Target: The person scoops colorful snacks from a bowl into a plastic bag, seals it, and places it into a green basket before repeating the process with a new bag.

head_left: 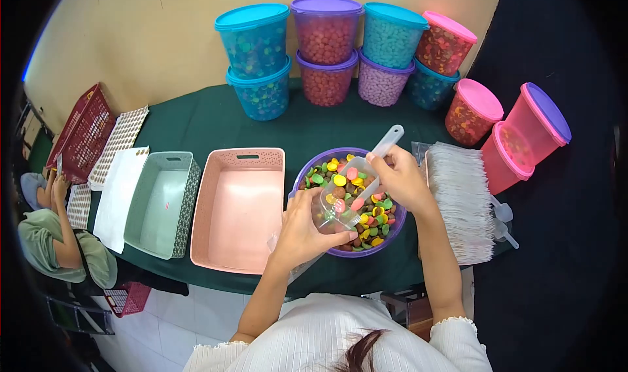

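My right hand [399, 176] grips a clear plastic scoop [392, 135] by the base of its handle. Pink, yellow and brown pieces lie in its bowl, which tilts down to the left. Closed around a clear plastic bag [325, 220], my left hand [301, 235] keeps its mouth at the scoop's front edge. Both hands are over a purple round tub [356, 255] filled with colourful flat cereal-like pieces [376, 236]. Part of the bag trails below my left hand.
Left of the tub stand a pink basket [239, 261] and a green basket [154, 241]. A stack of clear bags [461, 202] and small scoops [502, 212] lie right. Lidded tubs [327, 45] line the back. At far left sits another person [59, 244] near a red basket [88, 133].
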A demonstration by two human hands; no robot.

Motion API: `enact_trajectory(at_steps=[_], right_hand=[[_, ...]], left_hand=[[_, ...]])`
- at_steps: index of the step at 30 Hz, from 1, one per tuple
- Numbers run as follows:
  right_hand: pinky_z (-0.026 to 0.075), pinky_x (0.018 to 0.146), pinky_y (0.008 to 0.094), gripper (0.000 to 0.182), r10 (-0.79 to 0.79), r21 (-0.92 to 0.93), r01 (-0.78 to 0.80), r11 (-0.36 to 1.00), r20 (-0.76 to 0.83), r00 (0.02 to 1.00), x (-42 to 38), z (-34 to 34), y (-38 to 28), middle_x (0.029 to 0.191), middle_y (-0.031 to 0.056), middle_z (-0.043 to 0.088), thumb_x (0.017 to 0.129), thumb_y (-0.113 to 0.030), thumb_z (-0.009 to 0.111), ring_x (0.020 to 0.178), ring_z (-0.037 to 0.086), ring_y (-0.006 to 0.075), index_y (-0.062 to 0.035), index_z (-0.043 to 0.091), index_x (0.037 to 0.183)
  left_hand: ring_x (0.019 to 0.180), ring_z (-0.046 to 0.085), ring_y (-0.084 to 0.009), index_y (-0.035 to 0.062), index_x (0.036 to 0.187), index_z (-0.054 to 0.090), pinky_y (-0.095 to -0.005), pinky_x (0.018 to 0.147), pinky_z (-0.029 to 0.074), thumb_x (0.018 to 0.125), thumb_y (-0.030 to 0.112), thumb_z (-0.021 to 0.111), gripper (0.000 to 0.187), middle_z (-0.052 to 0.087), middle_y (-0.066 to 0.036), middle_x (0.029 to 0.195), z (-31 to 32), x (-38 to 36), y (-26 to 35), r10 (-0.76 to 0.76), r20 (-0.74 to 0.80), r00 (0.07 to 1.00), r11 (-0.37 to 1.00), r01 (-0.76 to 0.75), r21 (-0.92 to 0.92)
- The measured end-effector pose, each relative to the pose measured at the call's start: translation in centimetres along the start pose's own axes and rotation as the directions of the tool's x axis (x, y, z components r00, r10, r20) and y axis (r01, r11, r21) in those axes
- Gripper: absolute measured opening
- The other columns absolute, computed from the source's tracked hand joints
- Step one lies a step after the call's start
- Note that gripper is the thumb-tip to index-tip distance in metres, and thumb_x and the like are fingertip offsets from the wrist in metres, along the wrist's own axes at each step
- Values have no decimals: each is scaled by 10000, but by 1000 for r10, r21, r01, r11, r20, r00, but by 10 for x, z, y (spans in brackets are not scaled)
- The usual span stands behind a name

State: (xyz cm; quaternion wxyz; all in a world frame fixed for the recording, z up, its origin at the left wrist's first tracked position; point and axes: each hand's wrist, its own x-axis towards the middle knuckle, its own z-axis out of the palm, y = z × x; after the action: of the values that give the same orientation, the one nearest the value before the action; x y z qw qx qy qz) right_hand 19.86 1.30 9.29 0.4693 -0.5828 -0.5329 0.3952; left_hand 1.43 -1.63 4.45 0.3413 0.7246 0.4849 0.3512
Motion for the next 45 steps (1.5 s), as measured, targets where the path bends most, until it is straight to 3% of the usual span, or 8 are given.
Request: enact_trajectory(at_steps=[10, 13, 16, 17, 32, 38, 43, 45], right_hand=[[445, 538, 296, 217, -213, -410, 221, 885, 67, 975, 9, 5, -27, 672, 127, 592, 792, -170, 540, 587, 575, 163, 42, 551, 837], [475, 617, 376, 224, -320, -437, 366, 822, 177, 931, 8, 7, -33, 697, 185, 610, 768, -171, 542, 667, 620, 306, 47, 559, 816], [438, 496, 278, 199, -351, -389, 391, 834, 170, 921, 13, 2, -40, 665, 126, 602, 773, -147, 565, 553, 577, 147, 45, 567, 824], [477, 607, 368, 221, -284, -378, 330, 865, 174, 943, 12, -2, -48, 694, 180, 616, 773, -168, 536, 664, 623, 289, 47, 572, 806], [466, 533, 279, 191, -446, -150, 501, 852, 294, 846, 19, -8, -41, 710, 132, 608, 778, -127, 573, 595, 596, 150, 58, 581, 826], [444, 491, 280, 165, -318, -358, 265, 895, -98, 943, -10, -36, -13, 683, 126, 603, 770, -119, 582, 572, 591, 150, 44, 570, 792], [440, 505, 302, 154, -224, -418, 134, 899, -175, 959, -43, -24, 44, 663, 150, 592, 775, -120, 570, 555, 592, 217, 30, 559, 805], [431, 606, 317, 156, -250, -340, 148, 929, -279, 927, -47, -16, 62, 705, 132, 591, 778, -136, 574, 629, 589, 212, 17, 563, 808]], left_hand=[[1004, 450, -293, -59, 1114, 418, -372, 862, 372, 483, 390, 783, 856, 471, -190, 1030, 4, 10, 0, -22, 7, 1000, 998, 22, -67], [989, 483, -261, -69, 1110, 419, -351, 836, 406, 487, 314, 794, 822, 485, -181, 1019, 3, 14, 1, -29, 22, 999, 992, 31, -120], [970, 513, -232, -69, 1109, 425, -330, 819, 429, 497, 248, 802, 785, 504, -164, 1004, 2, 15, 1, -27, 34, 999, 984, 33, -173], [963, 514, -227, -64, 1109, 431, -328, 817, 428, 503, 250, 800, 776, 510, -155, 992, 2, 15, 1, -20, 25, 1000, 982, 24, -185], [994, 464, -282, -49, 1122, 432, -362, 851, 384, 536, 334, 780, 782, 473, -179, 1015, -3, 15, 5, -24, -9, 1000, 989, 22, -149], [1009, 488, -262, -8, 1155, 455, -356, 857, 395, 537, 253, 784, 747, 484, -141, 1097, -34, -10, -33, 77, 5, 997, 927, -70, -368], [1084, 447, -282, 39, 1288, 294, -373, 868, 398, 681, 609, 531, 865, 376, -215, 1254, -45, -46, -76, -42, 4, 999, 124, 9, -992], [1091, 441, -296, 35, 1301, 250, -378, 872, 402, 686, 665, 443, 901, 357, -232, 1258, -44, -50, -76, -141, -35, 989, 158, -12, -987]])
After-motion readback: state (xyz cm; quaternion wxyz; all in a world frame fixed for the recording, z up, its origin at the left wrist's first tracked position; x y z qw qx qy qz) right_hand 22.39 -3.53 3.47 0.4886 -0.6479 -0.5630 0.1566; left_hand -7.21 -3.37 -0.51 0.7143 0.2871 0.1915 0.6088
